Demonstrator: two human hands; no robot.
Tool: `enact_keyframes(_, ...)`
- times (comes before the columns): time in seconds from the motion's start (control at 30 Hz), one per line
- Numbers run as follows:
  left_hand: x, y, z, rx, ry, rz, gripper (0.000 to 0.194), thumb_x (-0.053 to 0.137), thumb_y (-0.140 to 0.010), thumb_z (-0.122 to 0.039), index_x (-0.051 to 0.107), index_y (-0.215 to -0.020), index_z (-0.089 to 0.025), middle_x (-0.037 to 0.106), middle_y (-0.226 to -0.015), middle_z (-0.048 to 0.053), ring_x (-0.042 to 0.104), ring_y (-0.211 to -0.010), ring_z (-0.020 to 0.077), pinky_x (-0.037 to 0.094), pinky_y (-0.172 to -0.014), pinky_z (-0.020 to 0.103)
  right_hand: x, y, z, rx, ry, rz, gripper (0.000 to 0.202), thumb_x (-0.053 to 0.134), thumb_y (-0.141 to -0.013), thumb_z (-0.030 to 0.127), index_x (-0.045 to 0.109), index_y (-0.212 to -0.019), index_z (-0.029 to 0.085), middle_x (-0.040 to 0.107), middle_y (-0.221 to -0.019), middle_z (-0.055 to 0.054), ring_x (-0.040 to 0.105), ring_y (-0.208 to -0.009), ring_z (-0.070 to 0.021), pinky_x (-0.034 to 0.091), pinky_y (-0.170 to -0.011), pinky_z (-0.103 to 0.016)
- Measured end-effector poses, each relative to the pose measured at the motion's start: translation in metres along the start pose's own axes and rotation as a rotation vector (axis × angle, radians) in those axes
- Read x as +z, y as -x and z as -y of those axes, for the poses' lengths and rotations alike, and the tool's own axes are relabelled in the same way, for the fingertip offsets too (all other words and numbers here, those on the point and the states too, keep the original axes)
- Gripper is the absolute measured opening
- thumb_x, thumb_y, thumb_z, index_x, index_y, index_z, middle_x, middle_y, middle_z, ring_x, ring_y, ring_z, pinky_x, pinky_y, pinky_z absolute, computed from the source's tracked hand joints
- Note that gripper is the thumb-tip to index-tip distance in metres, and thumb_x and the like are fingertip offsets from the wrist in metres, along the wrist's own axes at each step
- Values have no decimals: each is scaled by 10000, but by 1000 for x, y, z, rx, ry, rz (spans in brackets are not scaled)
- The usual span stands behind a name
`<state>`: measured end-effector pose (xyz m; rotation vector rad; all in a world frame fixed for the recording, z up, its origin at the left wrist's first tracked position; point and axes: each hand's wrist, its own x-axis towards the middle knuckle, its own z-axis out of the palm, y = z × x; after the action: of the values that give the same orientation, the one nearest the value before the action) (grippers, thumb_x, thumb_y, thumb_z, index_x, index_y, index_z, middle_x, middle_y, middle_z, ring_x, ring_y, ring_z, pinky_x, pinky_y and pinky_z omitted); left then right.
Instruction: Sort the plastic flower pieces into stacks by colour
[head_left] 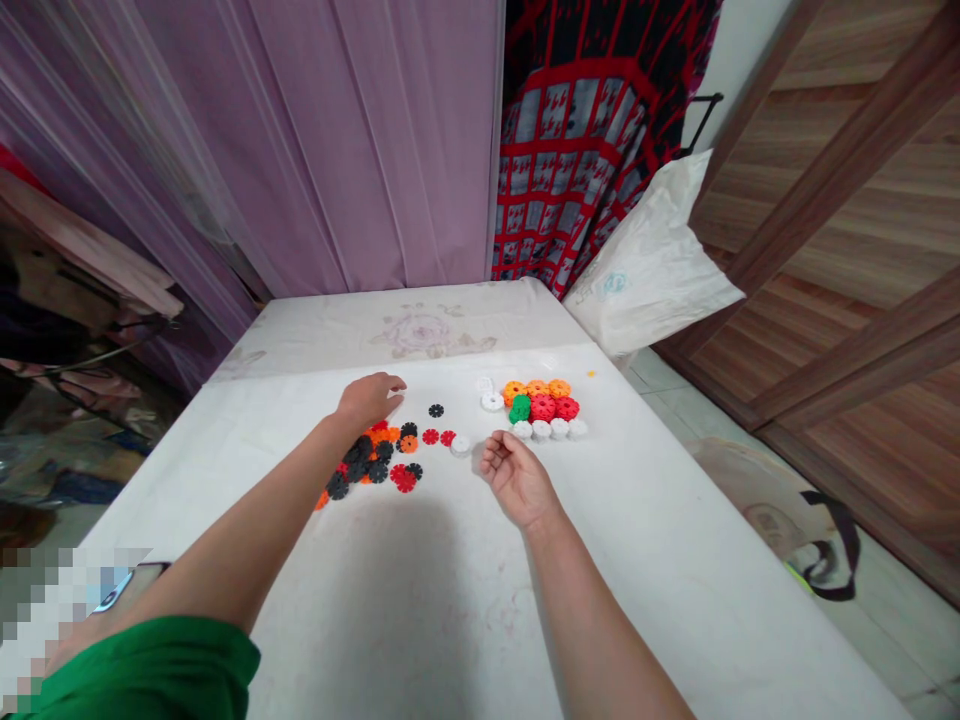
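My left hand (370,398) hovers over the far side of a loose pile of flat notched discs, its fingers stretched out and the thumb apart. The pile mixes black discs (358,458), orange discs (409,444) and red discs (405,481). Palm turned up, my right hand (522,478) is nearest to a row of white disc stacks (559,429); its fingers curl loosely and nothing shows in them. Behind that row stand red stacks (542,408), a green stack (519,408) and orange stacks (537,389). A white stack (460,446) lies between my hands.
A white cloth with a printed flower covers the table (420,600). A white plastic bag (645,260) hangs by its right far corner. One small orange piece (591,374) lies near the right edge. Purple curtains (360,140) close off the far side.
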<state>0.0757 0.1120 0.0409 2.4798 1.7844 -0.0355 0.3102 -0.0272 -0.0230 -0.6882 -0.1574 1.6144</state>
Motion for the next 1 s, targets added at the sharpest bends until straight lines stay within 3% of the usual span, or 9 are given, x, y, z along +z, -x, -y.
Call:
enact_keyframes(0.17, 4, -7, -13, 2, -37, 70, 422, 515, -854, -439, 606, -1251, -328, 660, -1238, 34, 638, -1062, 215, 494, -845, 304, 2, 1, 1, 5, 18, 8, 125, 777, -723, 243, 670, -758, 188, 695, -689, 13, 612, -586, -88, 540, -575, -210)
enact_keyframes(0.33, 0, -13, -25, -4, -135, 153, 429, 483, -869, -497, 618, -1233, -316, 637, -1259, 70, 618, -1114, 256, 480, -896, 359, 3, 2, 2, 9, 8, -9, 140, 793, -703, 235, 677, -753, 176, 695, -682, 5, 613, -583, -88, 538, -562, -200)
enact_keyframes(0.67, 4, -12, -23, -17, -105, 109, 408, 484, -877, -487, 647, -1204, -306, 642, -1273, 47, 610, -1131, 238, 464, -911, 329, 2, 1, 2, 13, 8, 14, 150, 803, -708, 238, 673, -748, 175, 691, -672, 14, 621, -583, -83, 543, -552, -192)
enact_keyframes(0.83, 4, 5, -20, -32, 35, 3, 386, 498, -878, -470, 678, -1148, -262, 666, -1246, 41, 650, -1050, 223, 477, -879, 319, 0, 0, 1, 15, -13, 20, 115, 784, -721, 222, 679, -752, 183, 698, -687, 4, 623, -593, -96, 545, -558, -206)
enact_keyframes(1.0, -1, 40, -40, 202, 173, -77, 350, 540, -867, -457, 685, -1115, -258, 688, -1201, 17, 675, -957, 183, 484, -841, 295, 0, -1, 0, 9, -16, 29, 114, 774, -729, 225, 673, -760, 181, 693, -686, 2, 620, -588, -98, 543, -558, -212)
